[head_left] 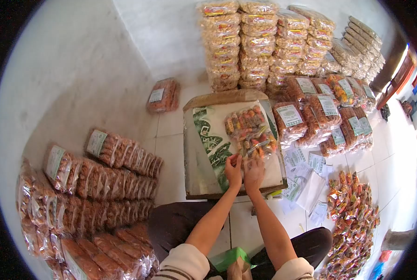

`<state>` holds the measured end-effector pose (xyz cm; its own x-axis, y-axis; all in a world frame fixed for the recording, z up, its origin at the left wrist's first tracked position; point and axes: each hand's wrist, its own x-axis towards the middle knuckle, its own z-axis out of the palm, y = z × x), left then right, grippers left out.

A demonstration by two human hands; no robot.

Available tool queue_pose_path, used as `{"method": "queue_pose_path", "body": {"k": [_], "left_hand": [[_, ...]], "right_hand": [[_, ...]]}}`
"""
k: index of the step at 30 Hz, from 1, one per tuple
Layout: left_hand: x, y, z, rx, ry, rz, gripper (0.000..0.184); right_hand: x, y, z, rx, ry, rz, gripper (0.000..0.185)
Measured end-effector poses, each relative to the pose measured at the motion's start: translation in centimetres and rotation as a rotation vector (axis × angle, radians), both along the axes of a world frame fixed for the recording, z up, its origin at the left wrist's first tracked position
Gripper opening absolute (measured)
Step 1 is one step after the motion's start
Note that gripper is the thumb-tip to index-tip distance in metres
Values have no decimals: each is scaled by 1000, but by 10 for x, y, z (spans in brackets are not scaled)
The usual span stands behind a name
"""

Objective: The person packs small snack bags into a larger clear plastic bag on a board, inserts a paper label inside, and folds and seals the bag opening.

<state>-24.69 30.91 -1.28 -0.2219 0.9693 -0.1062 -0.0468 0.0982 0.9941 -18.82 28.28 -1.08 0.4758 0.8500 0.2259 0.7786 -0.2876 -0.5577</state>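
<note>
A clear plastic bag of small colourful snack packets (250, 123) lies on a low board-topped table (192, 179) in front of me. My left hand (233, 173) is at the bag's near end, its fingers curled round something small and reddish that looks like one of the packets. Close beside it, my right hand (253, 175) grips the loose plastic at the bag's near edge. A green and white printed sheet (208, 135) lies flat under the bag's left side.
Bagged brown snacks (92, 179) stand in rows at left. Tall stacks of yellowish bags (222, 46) line the back wall. Labelled bags (290, 119), paper labels (309, 182) and a heap of small packets (353, 219) are at right. A green object (232, 257) sits between my legs.
</note>
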Motion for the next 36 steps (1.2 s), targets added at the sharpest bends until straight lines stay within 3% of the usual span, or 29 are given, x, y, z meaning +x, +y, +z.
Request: {"method": "queue_pose_path", "body": {"k": [5,7,9,11,13,17,19,21,23,24,26,28,29,31,33,35,36], "left_hand": [[3,6,-11,52,123,-26,27],[6,7,-12,41,146,4,26],[9,-1,-7,53,106,-25,27],[10,-20,-2,11,62,171,27],[4,-62,-4,27,174,154,27],[-3,-152,-35,80,325,-75,24],[-3,-180,-63,-20,369,-339,21],[-9,-199,-95,-37,415,-500,25],[-15,-209,-121,-60,739,-630,36],[-15,-208,-136,-73,750,-643,36],[-16,-205,-161,-286,695,-524,48],[-10,-197,-159,-269,612,-493,48],[-5,-191,-157,-226,520,-446,49],[3,-182,-160,-236,410,-455,49],[7,-177,-155,-239,299,-455,49],[14,-174,-135,-467,40,-425,45],[16,-173,-134,-470,36,-420,45]], "right_hand": [[17,-11,-10,-6,125,34,23],[28,-34,-3,276,229,176,17],[40,-68,3,182,368,87,18],[57,-99,-11,215,413,-78,17],[65,-126,-20,284,553,-194,17],[78,-181,-53,123,751,-372,18],[81,-202,-78,-31,881,-439,20],[76,-218,-95,-117,1144,-537,22],[71,-227,-110,-183,1196,-529,25],[70,-229,-118,-240,1233,-502,28],[64,-229,-138,-218,1198,-496,32],[61,-228,-152,-183,1112,-442,43],[60,-230,-154,-207,1119,-454,43],[52,-219,-126,-196,854,-420,44],[49,-213,-129,-158,841,-406,41],[46,-209,-134,-106,816,-387,38],[46,-207,-138,-148,845,-399,38]]}}
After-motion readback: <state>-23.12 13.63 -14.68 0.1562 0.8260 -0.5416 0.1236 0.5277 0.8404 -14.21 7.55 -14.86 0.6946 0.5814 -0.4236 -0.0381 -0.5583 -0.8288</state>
